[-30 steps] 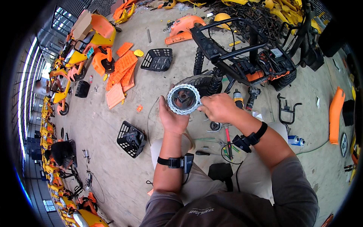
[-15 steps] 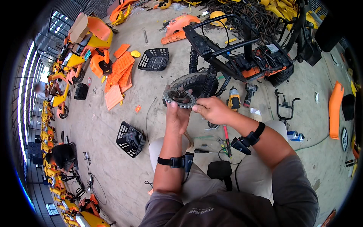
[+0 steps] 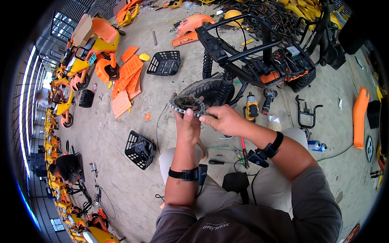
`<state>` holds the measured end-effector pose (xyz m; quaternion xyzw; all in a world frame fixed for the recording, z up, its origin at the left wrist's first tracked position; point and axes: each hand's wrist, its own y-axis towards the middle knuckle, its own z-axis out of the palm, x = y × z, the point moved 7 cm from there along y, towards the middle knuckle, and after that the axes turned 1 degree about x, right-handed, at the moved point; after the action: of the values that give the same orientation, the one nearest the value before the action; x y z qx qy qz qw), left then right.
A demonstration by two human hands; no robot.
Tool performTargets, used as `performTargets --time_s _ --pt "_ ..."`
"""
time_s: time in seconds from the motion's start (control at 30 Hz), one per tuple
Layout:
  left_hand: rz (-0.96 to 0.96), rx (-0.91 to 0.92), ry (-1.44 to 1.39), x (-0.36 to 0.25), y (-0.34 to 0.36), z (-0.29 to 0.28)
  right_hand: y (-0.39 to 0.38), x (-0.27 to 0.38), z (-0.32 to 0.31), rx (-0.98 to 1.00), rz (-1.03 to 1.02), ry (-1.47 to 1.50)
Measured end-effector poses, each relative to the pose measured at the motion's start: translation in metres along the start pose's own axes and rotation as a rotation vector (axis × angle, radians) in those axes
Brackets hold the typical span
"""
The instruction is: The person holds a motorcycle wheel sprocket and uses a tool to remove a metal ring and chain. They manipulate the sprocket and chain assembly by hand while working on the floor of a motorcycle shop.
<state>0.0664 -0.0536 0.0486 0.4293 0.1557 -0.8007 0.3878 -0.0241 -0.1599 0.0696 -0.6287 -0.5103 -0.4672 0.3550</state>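
A dark, greasy metal sprocket (image 3: 187, 106) is tilted in front of me, with a toothed or chain-like edge along its near side. My left hand (image 3: 188, 126) holds it from below and the near side, thumb up against the rim. At the sprocket's right edge, my right hand (image 3: 223, 120) pinches the rim between thumb and curled fingers. Just beyond it lies a black knobbly tyre (image 3: 207, 84), next to a coil-spring shock absorber (image 3: 223, 90) on a stripped black vehicle frame (image 3: 243, 52).
Right of my hands lie a yellow power drill (image 3: 251, 106) and a grey cordless driver (image 3: 269, 100). A red-handled tool (image 3: 243, 150) and a screwdriver (image 3: 216, 162) lie between my legs. Black baskets (image 3: 139, 149) and orange panels (image 3: 129, 77) are leftward. A person (image 3: 69, 167) crouches far left.
Both hands have shifted slightly left with the sprocket. It is tilted differently, showing more of its near edge. The grip of both hands stays on it.
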Motion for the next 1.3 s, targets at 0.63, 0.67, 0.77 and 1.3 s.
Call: performTargets --time_s 0.63,0.67,0.77,1.3 --pt "0.052 -0.171 0.370 -0.007 0.035 0.002 0.034 -0.041 -0.023 0.138 0.365 0.338" --pt "0.080 -0.185 0.541 -0.010 0.035 0.005 0.033 -0.043 -0.025 0.121 0.386 0.328" --pt "0.067 -0.190 0.644 -0.010 0.027 0.014 0.029 -0.038 -0.027 0.145 0.345 0.389" --pt "0.013 -0.024 1.406 -0.001 -0.024 0.022 0.001 -0.047 0.010 0.284 0.448 0.729"
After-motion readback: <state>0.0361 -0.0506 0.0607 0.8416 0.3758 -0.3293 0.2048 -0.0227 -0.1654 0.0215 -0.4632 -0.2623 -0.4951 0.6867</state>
